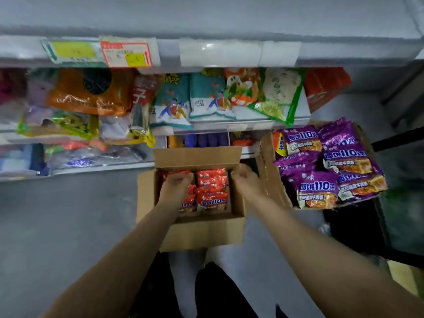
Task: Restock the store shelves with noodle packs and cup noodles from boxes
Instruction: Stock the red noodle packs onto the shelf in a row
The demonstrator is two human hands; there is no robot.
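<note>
on the grey floor (57, 226), your left grip (175, 187) clutches red noodle packs (212, 190) inside the box (202, 232); your right grip (246, 180) curls over its side wall.

Grey floor (57, 226) under an open cardboard box (202, 232); shelves (206, 125) with assorted snack bags (172, 99).

Open box (202, 235): brown cardboard, flaps up, sitting on the floor right in front of the shelves (229, 123).
Red noodle packs (212, 189): glossy, standing on edge in two rows inside the open box.
Second box (269, 171): torn cardboard, just right of the first, tilted.
Purple noodle packs (330, 164): heaped loosely in the second box, spilling above its rim.
Shelves: crowded with assorted snack bags.
</note>
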